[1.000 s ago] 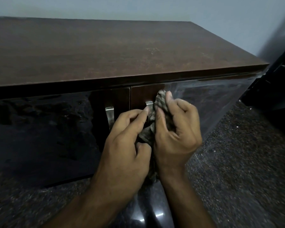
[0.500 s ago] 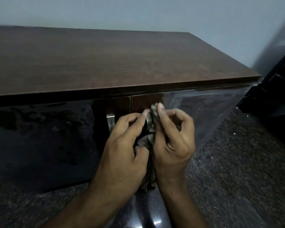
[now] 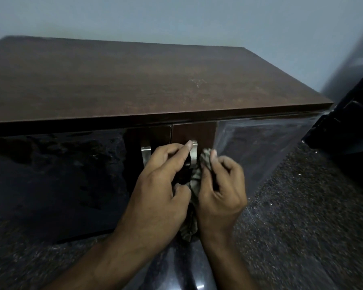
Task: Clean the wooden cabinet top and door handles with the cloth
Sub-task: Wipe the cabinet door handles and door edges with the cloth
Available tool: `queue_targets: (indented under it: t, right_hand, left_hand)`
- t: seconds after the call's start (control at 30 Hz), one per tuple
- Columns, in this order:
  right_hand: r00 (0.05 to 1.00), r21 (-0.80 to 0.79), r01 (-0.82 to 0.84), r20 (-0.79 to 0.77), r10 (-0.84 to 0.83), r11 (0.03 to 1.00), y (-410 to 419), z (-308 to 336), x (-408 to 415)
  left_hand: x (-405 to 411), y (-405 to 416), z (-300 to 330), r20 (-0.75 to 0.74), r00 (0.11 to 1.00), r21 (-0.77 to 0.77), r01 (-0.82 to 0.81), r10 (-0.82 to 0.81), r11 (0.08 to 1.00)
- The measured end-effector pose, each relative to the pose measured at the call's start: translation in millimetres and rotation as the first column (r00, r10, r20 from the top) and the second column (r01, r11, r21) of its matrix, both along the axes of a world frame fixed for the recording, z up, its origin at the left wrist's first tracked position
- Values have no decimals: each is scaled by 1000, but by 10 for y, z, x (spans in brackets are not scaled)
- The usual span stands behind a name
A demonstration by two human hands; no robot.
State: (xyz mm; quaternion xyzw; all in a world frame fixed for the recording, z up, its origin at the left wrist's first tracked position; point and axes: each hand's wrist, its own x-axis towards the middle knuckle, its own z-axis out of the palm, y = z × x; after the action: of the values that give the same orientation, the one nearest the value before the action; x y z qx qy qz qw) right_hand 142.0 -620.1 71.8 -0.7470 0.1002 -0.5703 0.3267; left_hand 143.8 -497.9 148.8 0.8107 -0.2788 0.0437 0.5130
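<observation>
The wooden cabinet top (image 3: 134, 84) is dark brown and bare, above two glossy dark doors. Each door has a metal handle: the left handle (image 3: 145, 154) is uncovered, the right handle (image 3: 194, 151) shows between my hands. My left hand (image 3: 161, 185) rests its fingertips on the right handle's top and pinches the cloth (image 3: 194, 185) with its thumb. My right hand (image 3: 220, 189) grips the crumpled grey-brown cloth just right of that handle. The cloth's tail (image 3: 189, 229) hangs down between my wrists.
A pale wall stands behind the cabinet. A black piece of furniture (image 3: 348, 122) stands at the right, close to the cabinet's corner. The floor (image 3: 302, 206) is dark speckled stone, with a glossy dark strip (image 3: 182, 268) below my hands.
The cloth has slid down and right off the top of the right handle, which now shows. My right hand moved right with it. The view tilted down slightly.
</observation>
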Motion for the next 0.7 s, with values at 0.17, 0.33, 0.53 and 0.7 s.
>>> queue_targets:
  t: [0.17,0.33,0.53,0.7]
  right_hand:
    - [998,57,1,68,-5,998,25,189,48]
    - [994,19,37,100,-39,999,-19,237,113]
    - [998,99,8,-61,-2,995,130,-263,-33]
    - [1000,39,-11,22,10,999,101,-53,55]
  left_hand:
    - [-4,-1,-46,-40,999,15,15,-14,1000]
    - [45,37,-107,-65,998,12,26,-25,1000]
    - [34,76,-141,-97,995,-36,21,-25,999]
    - [35,77,-204,-105,994,-39,-27,23,999]
